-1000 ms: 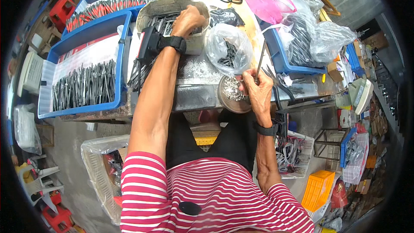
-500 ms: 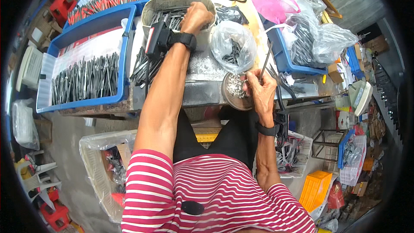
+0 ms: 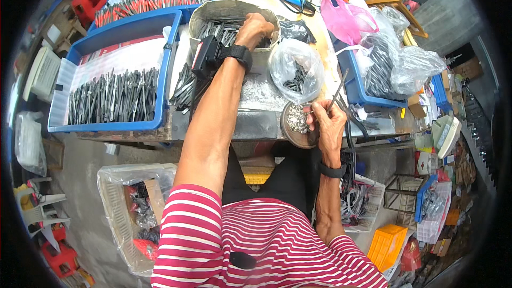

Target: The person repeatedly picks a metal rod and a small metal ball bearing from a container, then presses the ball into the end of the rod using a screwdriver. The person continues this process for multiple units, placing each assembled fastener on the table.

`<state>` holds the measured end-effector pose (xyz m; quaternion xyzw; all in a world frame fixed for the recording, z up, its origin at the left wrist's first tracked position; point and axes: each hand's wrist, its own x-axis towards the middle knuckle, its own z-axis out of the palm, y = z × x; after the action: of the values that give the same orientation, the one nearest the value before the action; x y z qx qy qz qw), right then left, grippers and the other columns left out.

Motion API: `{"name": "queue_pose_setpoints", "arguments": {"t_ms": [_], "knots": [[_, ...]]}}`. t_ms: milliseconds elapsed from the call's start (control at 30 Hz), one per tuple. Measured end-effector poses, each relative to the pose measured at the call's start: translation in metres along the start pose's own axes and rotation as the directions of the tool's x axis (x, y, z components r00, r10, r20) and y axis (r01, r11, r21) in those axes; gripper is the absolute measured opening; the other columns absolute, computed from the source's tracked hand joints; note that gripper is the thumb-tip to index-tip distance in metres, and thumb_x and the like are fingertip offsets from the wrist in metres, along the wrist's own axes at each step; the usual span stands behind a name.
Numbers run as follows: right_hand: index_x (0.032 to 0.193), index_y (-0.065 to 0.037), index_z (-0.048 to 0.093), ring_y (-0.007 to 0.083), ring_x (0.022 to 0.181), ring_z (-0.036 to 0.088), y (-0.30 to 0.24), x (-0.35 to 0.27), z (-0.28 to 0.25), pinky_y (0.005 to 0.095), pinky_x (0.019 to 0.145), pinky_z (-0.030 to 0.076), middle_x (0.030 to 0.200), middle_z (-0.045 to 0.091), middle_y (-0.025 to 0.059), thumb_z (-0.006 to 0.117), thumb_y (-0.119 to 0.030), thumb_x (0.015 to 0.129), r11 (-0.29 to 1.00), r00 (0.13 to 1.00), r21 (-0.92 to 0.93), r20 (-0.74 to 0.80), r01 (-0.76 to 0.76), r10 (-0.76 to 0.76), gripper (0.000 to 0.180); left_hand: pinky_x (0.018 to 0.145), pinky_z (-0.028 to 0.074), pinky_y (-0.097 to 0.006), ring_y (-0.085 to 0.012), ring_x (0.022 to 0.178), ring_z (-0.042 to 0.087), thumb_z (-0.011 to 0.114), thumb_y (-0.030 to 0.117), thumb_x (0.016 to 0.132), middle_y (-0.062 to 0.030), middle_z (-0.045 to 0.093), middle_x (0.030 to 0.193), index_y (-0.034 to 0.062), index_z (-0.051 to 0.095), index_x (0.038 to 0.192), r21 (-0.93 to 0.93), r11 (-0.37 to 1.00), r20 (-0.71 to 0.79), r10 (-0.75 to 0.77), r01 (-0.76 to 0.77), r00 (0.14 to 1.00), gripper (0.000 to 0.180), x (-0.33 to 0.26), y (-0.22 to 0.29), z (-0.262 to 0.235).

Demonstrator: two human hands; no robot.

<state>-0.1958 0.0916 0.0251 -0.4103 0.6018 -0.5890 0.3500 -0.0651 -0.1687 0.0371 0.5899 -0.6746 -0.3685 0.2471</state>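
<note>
Right hand [image 3: 326, 128] fingers pinched shut round a thin metal rod [image 3: 337, 91], tip slanting toward 1 o'clock, just above a round dish of small silvery bits [image 3: 296, 122]. Stiff, light, probably slick; best gripped near the low end. Left hand [image 3: 255, 28], at 11 o'clock, curled among grey metal pieces in a tub [image 3: 209, 12]; grip there hidden

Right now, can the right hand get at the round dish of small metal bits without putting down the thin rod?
Probably yes: the right hand sits right at the round dish, nothing between them. It pinches a thin rod, so only spare fingers are free.
</note>
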Motion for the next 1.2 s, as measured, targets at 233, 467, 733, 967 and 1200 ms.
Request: {"name": "queue_pose_setpoints", "arguments": {"t_ms": [233, 467, 733, 967, 1200], "knots": [[0.081, 0.002, 0.057, 0.0072, 0.051, 0.052, 0.001, 0.001, -0.001, 0.0186, 0.043, 0.04, 0.071, 0.064, 0.0097, 0.054, -0.009, 0.088, 0.999, 1.0, 0.038, 0.02, -0.001, 0.0, 0.013, 0.047, 0.035, -0.038, -0.0199, 0.052, 0.041, 0.068, 0.017, 0.062, -0.0096, 0.044, 0.054, -0.0125, 0.052, 0.067, -0.131, 0.991, 0.086, -0.004, 0.015, 0.996, 0.035, -0.018, 0.003, -0.01], [0.081, 0.002, 0.058, 0.0066, 0.05, 0.053, -0.011, 0.005, 0.002, 0.0186, 0.042, 0.039, 0.069, 0.063, 0.0075, 0.055, -0.01, 0.087, 0.996, 1.0, -0.09, 0.007, 0.017, -0.017, 0.014, 0.052, 0.043, -0.036, -0.0201, 0.063, 0.053, 0.069, 0.018, 0.061, -0.0172, 0.056, 0.067, -0.0157, 0.055, 0.075, 0.043, 0.999, -0.054, 0.033, -0.03, 0.998, 0.039, -0.006, 0.0, 0.002], [0.079, 0.003, 0.058, 0.0077, 0.052, 0.055, -0.017, 0.012, 0.009, 0.0198, 0.045, 0.039, 0.067, 0.06, 0.0051, 0.056, -0.009, 0.086, 0.935, 0.985, -0.311, 0.075, 0.169, -0.153, 0.014, 0.057, 0.04, -0.028, -0.0165, 0.065, 0.049, 0.061, 0.016, 0.073, -0.0031, 0.049, 0.068, 0.0002, 0.056, 0.082, 0.091, 0.963, 0.072, 0.247, -0.253, 0.966, 0.019, -0.034, 0.002, -0.011], [0.077, 0.003, 0.056, 0.0093, 0.051, 0.055, -0.016, 0.016, 0.01, 0.0217, 0.047, 0.041, 0.063, 0.056, 0.0049, 0.056, -0.008, 0.085, 0.891, 0.978, -0.405, 0.093, 0.207, -0.185, 0.014, 0.065, 0.039, -0.02, -0.0084, 0.074, 0.051, 0.054, 0.017, 0.087, 0.0019, 0.053, 0.079, 0.0077, 0.062, 0.087, 0.333, 0.7, 0.063, 0.651, -0.631, 0.756, 0.012, -0.026, -0.021, -0.012], [0.077, 0.003, 0.057, 0.0087, 0.051, 0.055, -0.015, 0.019, 0.011, 0.0211, 0.044, 0.04, 0.067, 0.06, 0.0059, 0.056, -0.009, 0.086, 0.933, 0.977, -0.294, 0.111, 0.209, -0.184, 0.015, 0.053, 0.037, -0.029, -0.0149, 0.051, 0.039, 0.061, 0.026, 0.082, -0.0023, 0.055, 0.062, 0.0036, 0.065, 0.079, 0.147, 0.807, -0.004, 0.579, -0.572, 0.816, 0.023, -0.037, -0.017, -0.02]]}}
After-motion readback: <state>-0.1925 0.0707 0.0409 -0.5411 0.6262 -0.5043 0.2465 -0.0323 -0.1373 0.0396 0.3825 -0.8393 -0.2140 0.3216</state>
